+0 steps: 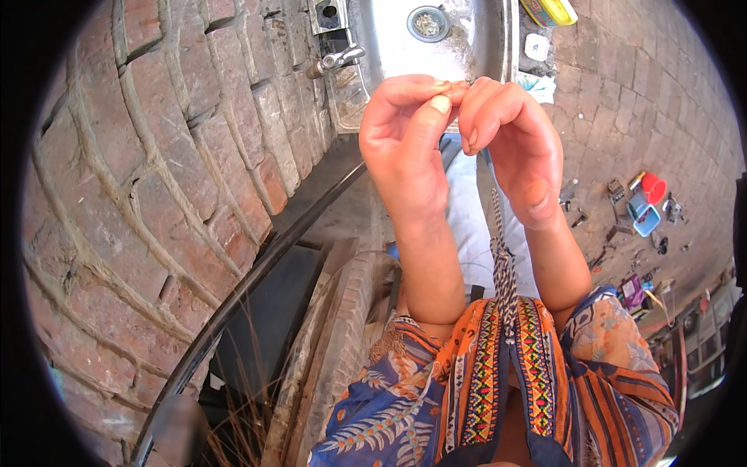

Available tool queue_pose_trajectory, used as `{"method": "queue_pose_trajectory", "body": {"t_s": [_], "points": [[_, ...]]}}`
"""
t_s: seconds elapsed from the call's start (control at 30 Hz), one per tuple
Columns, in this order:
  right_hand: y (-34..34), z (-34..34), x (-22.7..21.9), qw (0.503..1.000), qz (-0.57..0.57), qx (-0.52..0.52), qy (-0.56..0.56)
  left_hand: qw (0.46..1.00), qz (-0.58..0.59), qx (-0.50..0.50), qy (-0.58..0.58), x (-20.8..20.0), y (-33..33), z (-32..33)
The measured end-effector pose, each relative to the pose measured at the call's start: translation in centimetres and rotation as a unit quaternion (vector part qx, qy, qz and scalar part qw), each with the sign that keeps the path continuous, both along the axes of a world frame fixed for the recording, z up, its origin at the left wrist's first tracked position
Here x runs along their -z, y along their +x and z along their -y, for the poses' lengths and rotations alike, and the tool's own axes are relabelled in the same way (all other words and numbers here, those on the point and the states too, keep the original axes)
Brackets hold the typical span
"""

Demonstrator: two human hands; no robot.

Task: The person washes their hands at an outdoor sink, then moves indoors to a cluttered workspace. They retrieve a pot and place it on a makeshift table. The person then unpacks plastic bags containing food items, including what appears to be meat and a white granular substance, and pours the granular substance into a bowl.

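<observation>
My left hand (pixel 408 148) and my right hand (pixel 517 140) are raised together in front of me, over the near edge of a metal sink (pixel 373 47). The left thumb and forefinger pinch together, and the right fingertips meet them. Whatever lies between the fingertips is hidden or too small to name; only a small dark bit shows there. The right thumb hangs apart from its curled fingers. From the neckline of my patterned garment (pixel 420 397), a black-and-white braided cord (pixel 504 280) runs up between my forearms, its far end near the right palm.
A brick wall (pixel 156 156) stands on the left, with a metal tap (pixel 342 57) beside the sink. A black curved bar (pixel 257 280) crosses near a tyre (pixel 342 319). On the brick paving lie a blue basket (pixel 644 216), a red cup (pixel 653 187) and a yellow tub (pixel 554 11).
</observation>
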State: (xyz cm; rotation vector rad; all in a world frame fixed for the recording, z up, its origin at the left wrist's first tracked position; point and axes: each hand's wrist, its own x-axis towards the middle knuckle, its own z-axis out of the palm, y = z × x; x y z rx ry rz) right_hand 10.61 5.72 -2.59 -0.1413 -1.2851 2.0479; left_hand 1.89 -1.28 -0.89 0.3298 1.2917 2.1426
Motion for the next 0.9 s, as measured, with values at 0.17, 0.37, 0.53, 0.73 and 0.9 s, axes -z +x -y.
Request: {"method": "queue_pose_trajectory", "body": {"t_s": [0.17, 0.37, 0.53, 0.73, 0.9], "points": [[0.0, -0.2, -0.2, 1.0, -0.006, 0.007, -0.012, 1.0, -0.003, 0.002, -0.015, 0.1, 0.2, -0.1], [-0.1, -0.3, -0.4, 1.0, -0.02, 0.02, 0.009, 1.0, 0.0, 0.011, -0.026, 0.3, 0.3, 0.1], [0.2, -1.3, 0.1, 0.989, -0.024, 0.066, -0.132, 0.999, -0.004, -0.039, 0.011, 1.3, 0.7, -0.5], [1.9, -4.2, 1.3, 0.846, -0.23, -0.123, -0.465, 0.999, -0.03, -0.022, -0.017, 1.8, 1.7, -2.1], [3.0, -5.4, 2.7, 0.82, -0.258, -0.155, -0.487, 1.0, -0.004, 0.008, 0.005, 1.9, 3.1, -3.7]]}}
